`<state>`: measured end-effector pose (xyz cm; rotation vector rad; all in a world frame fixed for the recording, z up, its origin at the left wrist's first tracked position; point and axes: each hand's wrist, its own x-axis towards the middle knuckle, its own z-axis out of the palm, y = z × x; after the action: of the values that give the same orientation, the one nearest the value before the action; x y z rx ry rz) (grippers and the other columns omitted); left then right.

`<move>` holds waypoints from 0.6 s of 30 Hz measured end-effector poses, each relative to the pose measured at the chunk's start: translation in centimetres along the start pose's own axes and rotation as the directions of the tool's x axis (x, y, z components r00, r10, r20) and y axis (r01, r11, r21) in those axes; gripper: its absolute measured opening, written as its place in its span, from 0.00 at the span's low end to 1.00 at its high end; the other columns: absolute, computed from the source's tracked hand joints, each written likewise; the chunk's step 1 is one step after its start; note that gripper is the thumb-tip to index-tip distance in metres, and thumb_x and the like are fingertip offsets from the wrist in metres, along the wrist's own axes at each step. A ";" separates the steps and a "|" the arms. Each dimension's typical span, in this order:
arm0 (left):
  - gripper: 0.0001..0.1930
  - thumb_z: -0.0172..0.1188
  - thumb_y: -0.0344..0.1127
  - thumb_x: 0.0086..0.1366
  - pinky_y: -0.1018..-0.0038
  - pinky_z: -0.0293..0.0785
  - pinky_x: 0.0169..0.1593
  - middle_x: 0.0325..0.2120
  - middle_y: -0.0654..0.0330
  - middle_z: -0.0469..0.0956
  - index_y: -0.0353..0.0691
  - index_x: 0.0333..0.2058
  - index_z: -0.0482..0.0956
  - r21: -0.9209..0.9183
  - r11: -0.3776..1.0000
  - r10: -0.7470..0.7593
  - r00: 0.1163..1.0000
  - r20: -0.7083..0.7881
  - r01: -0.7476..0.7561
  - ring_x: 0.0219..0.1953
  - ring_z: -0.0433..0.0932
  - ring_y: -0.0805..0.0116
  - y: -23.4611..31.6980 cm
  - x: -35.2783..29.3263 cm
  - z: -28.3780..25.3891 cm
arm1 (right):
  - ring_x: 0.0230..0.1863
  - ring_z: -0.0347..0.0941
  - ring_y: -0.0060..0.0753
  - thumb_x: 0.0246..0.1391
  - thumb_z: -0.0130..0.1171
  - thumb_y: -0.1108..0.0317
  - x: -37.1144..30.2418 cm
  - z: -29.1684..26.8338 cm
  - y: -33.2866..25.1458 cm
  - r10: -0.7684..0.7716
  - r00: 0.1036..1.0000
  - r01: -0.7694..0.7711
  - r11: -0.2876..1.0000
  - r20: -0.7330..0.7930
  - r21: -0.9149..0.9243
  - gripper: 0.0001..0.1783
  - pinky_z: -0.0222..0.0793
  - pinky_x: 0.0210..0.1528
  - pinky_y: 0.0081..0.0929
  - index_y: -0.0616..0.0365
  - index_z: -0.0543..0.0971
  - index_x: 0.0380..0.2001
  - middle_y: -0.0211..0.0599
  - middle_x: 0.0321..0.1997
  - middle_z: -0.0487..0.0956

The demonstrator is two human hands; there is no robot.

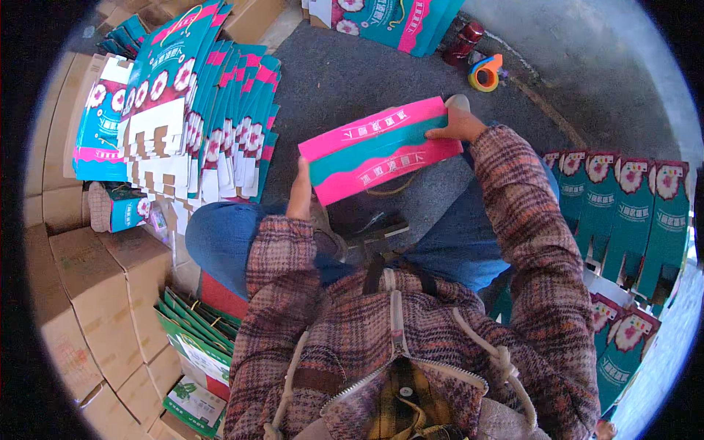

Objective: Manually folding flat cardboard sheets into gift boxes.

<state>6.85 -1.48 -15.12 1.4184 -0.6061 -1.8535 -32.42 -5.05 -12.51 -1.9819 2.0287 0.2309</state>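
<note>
A pink and teal cardboard gift box point(383, 150) with a wavy border is held in front of me, above my lap, its long side running left to right and its right end higher. My left hand point(300, 192) holds its left end, the thumb side along the edge and the other fingers mostly hidden. At the other end my right hand point(462, 126) grips the upper right corner, thumb on the printed face and fingers behind. The box's far side and underside cannot be seen.
Flat printed cartons point(165, 95) lie in a big fanned stack at the left. Brown boxes point(95, 293) are piled lower left, beside green bags point(194, 330). An orange tape dispenser point(485, 73) and a dark red jar point(463, 42) sit far right. Teal boxes point(631, 198) line the right.
</note>
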 end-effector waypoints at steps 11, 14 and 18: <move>0.28 0.57 0.51 0.61 0.67 0.68 0.50 0.42 0.49 0.77 0.32 0.50 0.71 0.651 0.698 0.290 0.949 0.122 -0.297 0.46 0.76 0.59 0.4 1.9 -0.4 | 0.45 0.75 0.53 0.37 0.64 0.34 -1.0 0.0 2.3 -0.045 0.998 0.029 0.917 0.032 0.397 0.46 0.69 0.48 0.42 0.67 0.74 0.47 0.60 0.42 0.78; 0.25 0.58 0.44 0.61 0.67 0.68 0.51 0.44 0.50 0.77 0.34 0.52 0.70 0.678 0.627 0.417 0.900 0.124 -0.384 0.47 0.76 0.58 1.5 1.7 -0.3 | 0.42 0.75 0.55 0.37 0.64 0.35 -0.1 -1.0 1.0 -0.055 0.989 0.106 0.906 -0.134 0.411 0.42 0.69 0.46 0.42 0.68 0.76 0.41 0.60 0.39 0.78; 0.26 0.60 0.39 0.60 0.65 0.67 0.53 0.47 0.47 0.75 0.35 0.54 0.67 0.655 0.506 0.635 0.756 0.156 -0.561 0.50 0.73 0.53 0.6 3.9 1.0 | 0.42 0.75 0.56 0.39 0.66 0.40 1.2 0.5 1.7 0.060 0.968 0.009 0.963 -0.245 0.270 0.38 0.69 0.46 0.43 0.65 0.75 0.40 0.60 0.39 0.78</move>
<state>5.49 -4.96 -16.80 1.4348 -1.6166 -0.9889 -34.03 -5.99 -13.52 -1.8918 2.1028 -0.2937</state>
